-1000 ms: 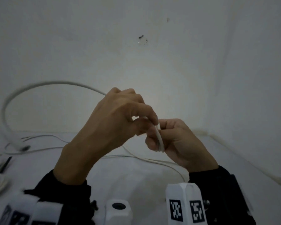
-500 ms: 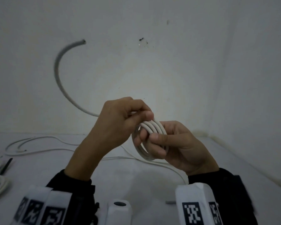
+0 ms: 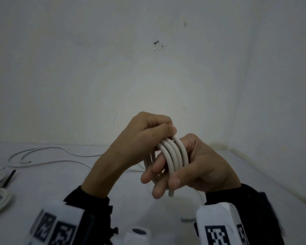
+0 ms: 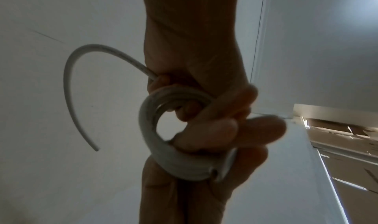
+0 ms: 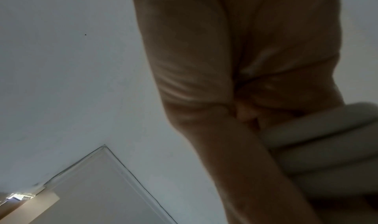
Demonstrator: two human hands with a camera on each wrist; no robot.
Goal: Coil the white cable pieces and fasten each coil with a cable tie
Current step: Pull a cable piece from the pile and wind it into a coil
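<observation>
A white cable coil (image 3: 173,156) is held in the air between both hands, above the white table (image 3: 64,188) and in front of the wall; four turns are seen side by side in the head view, against three half a second ago; the long free tail that arced up over the wall then is gone from the head view, and only a short curved tail (image 4: 70,88) is seen in the left wrist view, running out of the left hand. The left hand (image 3: 140,144) is curled over the top of the coil, thumb and fingers pinching the turns; the right hand (image 3: 200,167) is wrapped around the coil from the right, thumb pressed across the outer turns, fingers passed through the loop; one cut end (image 3: 171,193) pokes out below the right thumb. Both hands have been raised closer to the camera than before. On the table at left, thin loose cables (image 3: 42,156) lie spread; a black cable tie (image 3: 10,177) lies near the left edge beside another white coil (image 3: 2,200), partly cut off by the frame.
</observation>
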